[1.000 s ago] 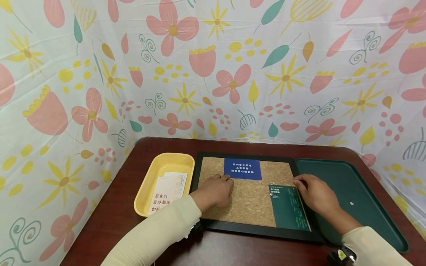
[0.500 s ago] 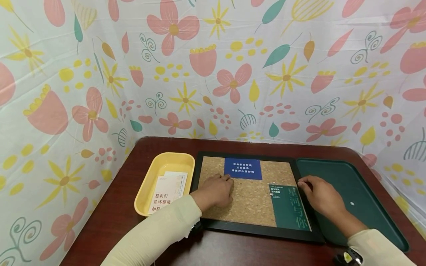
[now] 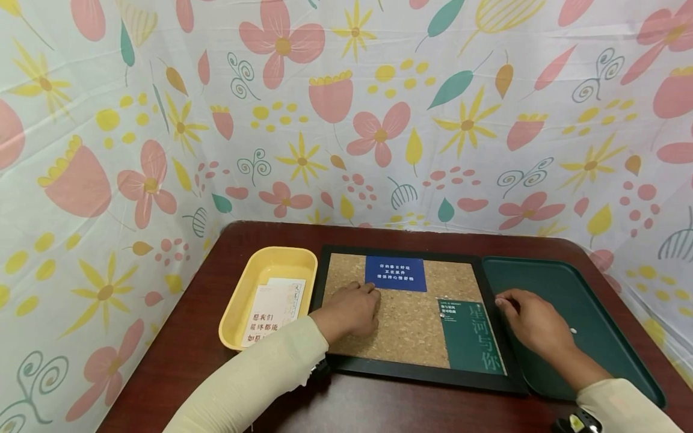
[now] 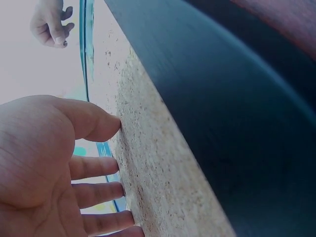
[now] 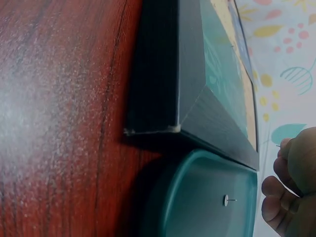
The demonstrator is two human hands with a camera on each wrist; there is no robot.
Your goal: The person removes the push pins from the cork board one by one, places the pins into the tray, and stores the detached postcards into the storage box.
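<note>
My left hand (image 3: 351, 310) rests its fingertips on the cork board (image 3: 406, 328), just below a blue card (image 3: 395, 273). In the left wrist view its fingers (image 4: 96, 195) are extended, touching the cork. My right hand (image 3: 533, 322) hovers between the board's right frame and the dark green tray (image 3: 606, 367). A thin point sticks out from its pinched fingertips (image 5: 285, 148), apparently a thumbtack's. A green card (image 3: 468, 337) lies at the board's lower right, with a thumbtack head (image 3: 441, 315) near its left edge. Another thumbtack (image 5: 226, 200) lies point up in the tray.
A yellow tray (image 3: 230, 328) left of the board holds white cards (image 3: 276, 307). The board's raised black frame (image 3: 422, 374) lies close beside the green tray. A flower-patterned cloth (image 3: 346, 198) hangs behind the reddish-brown table (image 3: 178, 361).
My right hand has drawn back to the right, off the green card's edge and across the frame to the green tray's side. The left hand stays in place.
</note>
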